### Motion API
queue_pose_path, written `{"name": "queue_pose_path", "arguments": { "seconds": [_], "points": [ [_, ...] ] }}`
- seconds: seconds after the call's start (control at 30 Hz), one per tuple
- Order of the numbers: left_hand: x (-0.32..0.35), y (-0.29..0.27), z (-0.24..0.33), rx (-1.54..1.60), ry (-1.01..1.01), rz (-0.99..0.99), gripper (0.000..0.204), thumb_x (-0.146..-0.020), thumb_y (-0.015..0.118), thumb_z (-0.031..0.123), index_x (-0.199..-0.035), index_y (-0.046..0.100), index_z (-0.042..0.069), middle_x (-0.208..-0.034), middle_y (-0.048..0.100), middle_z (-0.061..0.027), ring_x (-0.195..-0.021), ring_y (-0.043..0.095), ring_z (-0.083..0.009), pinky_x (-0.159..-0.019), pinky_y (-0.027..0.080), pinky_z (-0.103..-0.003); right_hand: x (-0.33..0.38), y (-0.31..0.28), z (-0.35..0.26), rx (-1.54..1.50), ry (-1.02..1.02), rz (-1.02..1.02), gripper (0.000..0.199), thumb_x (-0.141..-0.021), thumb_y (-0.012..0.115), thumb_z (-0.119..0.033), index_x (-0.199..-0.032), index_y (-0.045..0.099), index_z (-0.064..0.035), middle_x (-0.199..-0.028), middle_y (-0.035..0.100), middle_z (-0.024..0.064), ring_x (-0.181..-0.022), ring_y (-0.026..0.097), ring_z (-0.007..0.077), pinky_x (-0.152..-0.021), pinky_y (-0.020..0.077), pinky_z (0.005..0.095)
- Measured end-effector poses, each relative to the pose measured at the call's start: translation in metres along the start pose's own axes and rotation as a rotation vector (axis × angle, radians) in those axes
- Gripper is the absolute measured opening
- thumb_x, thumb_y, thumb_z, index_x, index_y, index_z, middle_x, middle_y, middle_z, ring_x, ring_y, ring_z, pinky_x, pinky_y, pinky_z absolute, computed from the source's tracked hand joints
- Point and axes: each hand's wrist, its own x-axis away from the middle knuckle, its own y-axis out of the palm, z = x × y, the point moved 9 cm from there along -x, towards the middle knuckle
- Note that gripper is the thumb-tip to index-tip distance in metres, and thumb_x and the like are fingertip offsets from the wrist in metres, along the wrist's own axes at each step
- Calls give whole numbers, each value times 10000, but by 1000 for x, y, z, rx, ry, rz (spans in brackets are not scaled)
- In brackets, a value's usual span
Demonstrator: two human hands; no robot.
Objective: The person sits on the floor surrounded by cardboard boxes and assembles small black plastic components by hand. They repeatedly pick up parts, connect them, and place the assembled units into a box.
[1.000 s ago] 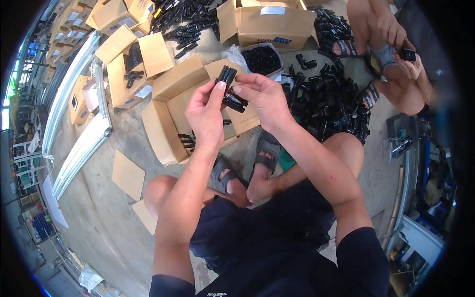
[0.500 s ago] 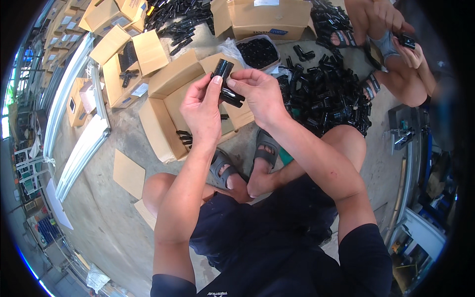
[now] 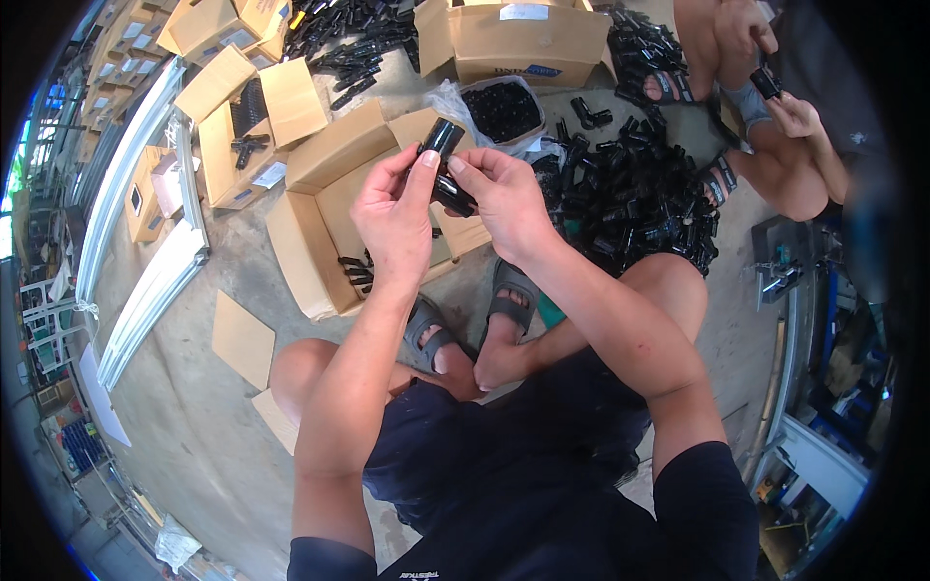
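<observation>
Between both hands, over an open cardboard box (image 3: 308,254), is a glossy black pipe fitting (image 3: 445,135) with a tubular end pointing up and away. My left hand (image 3: 392,215) pinches it from the left, thumb along the tube. On its other side my right hand (image 3: 506,201) grips the lower part with thumb and fingers. Fingers cover some of the fitting, so its full shape is unclear. Several black fittings (image 3: 356,275) lie inside the box below. A large heap of similar black fittings (image 3: 635,198) spreads on the floor to the right.
A plastic-lined tub (image 3: 504,108) of small black parts stands beyond the box. More cardboard boxes (image 3: 528,44) stand at the back and left, near white metal profiles (image 3: 126,223). At upper right, a co-worker's hand (image 3: 796,116) holds a black piece. Flat cardboard (image 3: 242,339) lies at left.
The fitting has tilted slightly to the right in my hands, both still gripping it. At upper right, the co-worker's black piece has turned and shifted left. The whole view has shifted slightly.
</observation>
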Motion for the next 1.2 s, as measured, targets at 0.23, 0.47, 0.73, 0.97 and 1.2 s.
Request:
{"name": "queue_pose_path", "arguments": {
  "seconds": [0.23, 0.47, 0.73, 0.97, 1.2],
  "points": [
    [1, -2, 3, 10, -20, -1, 265, -957, 752, 101, -1158, 707, -67, -993, 726, -64, -864, 637, -64, -774, 514, -212, 3, 3, -3, 116, -4, -46, 191, -1031, 653, -192, -1037, 684, -4, -889, 693, 25, -760, 652, 91, -659, 570, 273],
    [2, 1, 9, 51, -14, -15, 250, -953, 758, 91, -1145, 716, -62, -1000, 723, -54, -872, 628, -58, -777, 510, -208, -2, -6, -20, 363, -206, -38, 181, -1006, 673, -151, -1011, 699, 28, -804, 687, 34, -674, 604, 79, -588, 487, 258],
    [0, -1, 2, 101, -29, -29, 251, -951, 757, 87, -1152, 712, -57, -1002, 725, -57, -874, 630, -60, -777, 517, -212, 0, 2, -20, 249, -50, -94, 190, -1011, 667, -156, -1040, 691, 30, -835, 698, 46, -680, 609, 74, -594, 489, 251],
    [2, 0, 6, 154, -28, -32, 254, -953, 752, 83, -1160, 705, -58, -1004, 729, -66, -878, 637, -66, -777, 527, -223, 2, 5, -23, 250, -39, -91, 174, -1027, 651, -168, -1047, 660, 4, -856, 680, 31, -724, 631, 90, -632, 530, 268],
    [-2, -1, 6, 151, 8, -45, 260, -947, 758, 86, -1155, 704, -60, -996, 729, -61, -879, 636, -66, -779, 526, -225, -3, 4, -15, 167, 40, -170, 191, -1061, 591, -196, -1101, 630, -13, -967, 673, 43, -835, 678, 125, -727, 632, 354]
  ]
}}
